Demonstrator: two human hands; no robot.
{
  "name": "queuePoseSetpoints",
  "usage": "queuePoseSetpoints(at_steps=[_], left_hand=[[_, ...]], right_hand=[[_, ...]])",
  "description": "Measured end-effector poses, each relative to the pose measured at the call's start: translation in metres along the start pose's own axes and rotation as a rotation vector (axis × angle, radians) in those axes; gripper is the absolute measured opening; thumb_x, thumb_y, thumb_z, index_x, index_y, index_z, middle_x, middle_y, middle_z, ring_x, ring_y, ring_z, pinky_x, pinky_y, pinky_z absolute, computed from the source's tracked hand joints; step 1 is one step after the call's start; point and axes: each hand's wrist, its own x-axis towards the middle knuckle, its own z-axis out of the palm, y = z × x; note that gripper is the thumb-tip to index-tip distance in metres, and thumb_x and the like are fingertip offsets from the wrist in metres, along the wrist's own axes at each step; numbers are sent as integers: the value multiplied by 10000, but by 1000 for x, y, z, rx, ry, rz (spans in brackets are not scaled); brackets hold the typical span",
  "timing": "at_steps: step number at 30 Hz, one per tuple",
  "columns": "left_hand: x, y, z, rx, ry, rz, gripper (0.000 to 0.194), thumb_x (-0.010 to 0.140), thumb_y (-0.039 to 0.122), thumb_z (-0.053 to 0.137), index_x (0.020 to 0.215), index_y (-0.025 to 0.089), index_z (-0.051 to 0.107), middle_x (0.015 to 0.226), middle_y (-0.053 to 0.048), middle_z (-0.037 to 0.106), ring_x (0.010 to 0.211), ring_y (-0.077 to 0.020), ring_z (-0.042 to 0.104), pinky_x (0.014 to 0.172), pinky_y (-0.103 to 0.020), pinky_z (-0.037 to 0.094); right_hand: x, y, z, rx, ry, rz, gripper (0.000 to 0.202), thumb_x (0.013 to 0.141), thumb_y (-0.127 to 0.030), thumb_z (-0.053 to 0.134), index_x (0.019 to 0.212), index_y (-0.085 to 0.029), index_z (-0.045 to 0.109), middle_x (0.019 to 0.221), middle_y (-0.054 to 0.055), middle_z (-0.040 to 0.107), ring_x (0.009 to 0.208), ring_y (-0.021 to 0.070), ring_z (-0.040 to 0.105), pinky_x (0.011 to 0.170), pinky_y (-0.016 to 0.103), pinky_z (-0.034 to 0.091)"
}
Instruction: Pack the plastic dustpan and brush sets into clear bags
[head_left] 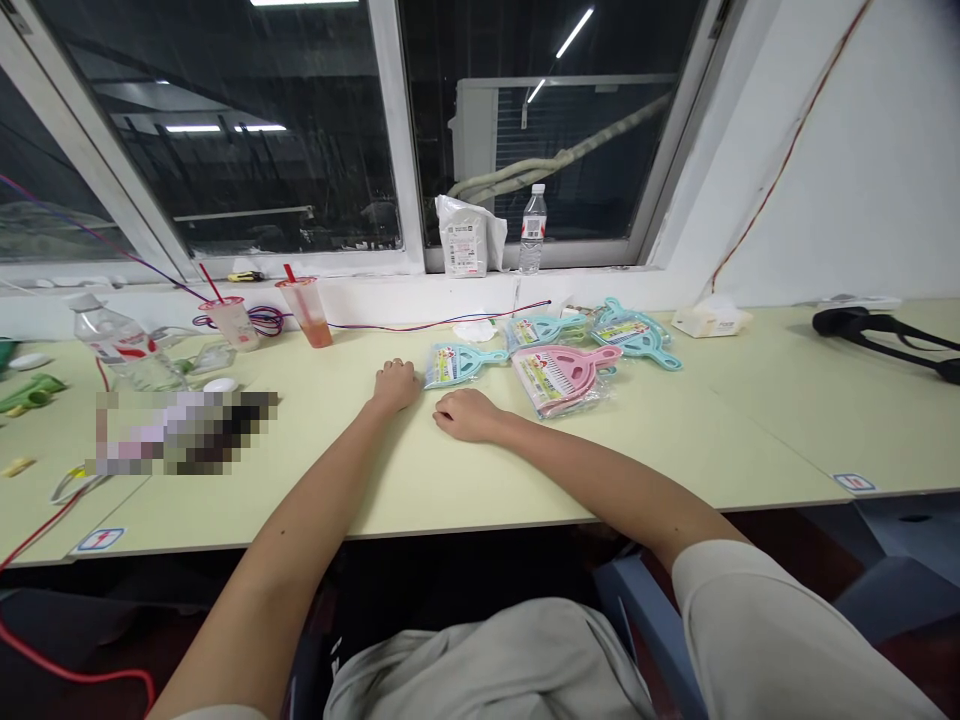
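Note:
My left hand (397, 385) rests on the table with its fingers curled, right beside the left edge of a light-blue dustpan and brush set (459, 364) in a clear bag. Just nearer to me lies my right hand (466, 414), loosely closed; nothing shows in either hand. To the right is a pink dustpan and brush set (559, 378), also bagged, its white bristles showing. Behind it lies another light-blue set (544, 330). Farther right, more light-blue sets (634, 332) overlap, so I cannot tell them apart fully.
Two drink cups with red straws (307, 312) stand at the back left, near a large water bottle (120, 345). On the sill are a white package (466, 240) and a small bottle (533, 230). A tissue pack (712, 318) and black headgear (885, 330) lie right.

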Motion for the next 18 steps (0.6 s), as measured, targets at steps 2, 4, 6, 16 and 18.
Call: queuePoseSetpoints(at_steps=[2, 4, 6, 16, 18], left_hand=[[0, 0, 0, 3, -5, -2, 402, 989, 249, 369, 1253, 143, 653, 1351, -217, 597, 1292, -361, 510, 1032, -476, 435], [0, 0, 0, 4, -10, -4, 399, 986, 251, 378, 1253, 142, 653, 1357, -219, 593, 1296, -361, 509, 1032, -474, 436], [1, 0, 0, 1, -9, -3, 398, 979, 252, 388, 1250, 137, 655, 1362, -224, 588, 1298, -367, 508, 1031, -480, 438], [-4, 7, -9, -160, 49, 24, 581, 963, 215, 442, 1542, 200, 480, 1282, -171, 635, 1223, -318, 574, 1038, -429, 457], [-8, 12, -13, -202, 63, 100, 623, 966, 174, 430, 1576, 296, 459, 1270, -126, 625, 1201, -275, 587, 1045, -388, 465]], right_hand=[[0, 0, 0, -5, -2, 1, 340, 1062, -285, 473, 935, -168, 766, 1063, 104, 782, 980, 224, 689, 768, 302, 390], [1, 1, 1, -13, 0, -8, 337, 1057, -280, 475, 927, -169, 766, 1056, 101, 782, 974, 224, 690, 764, 303, 391], [1, 2, 2, -14, 5, -17, 339, 1055, -281, 473, 920, -170, 764, 1051, 99, 782, 972, 225, 688, 763, 304, 392], [4, 5, -1, -22, 229, 111, 325, 1062, -267, 423, 1092, -145, 724, 1160, 145, 716, 1132, 262, 608, 945, 352, 443], [5, 11, -2, -65, 334, 145, 333, 1038, -230, 439, 1231, -115, 683, 1304, 183, 649, 1254, 291, 528, 1058, 393, 405]])
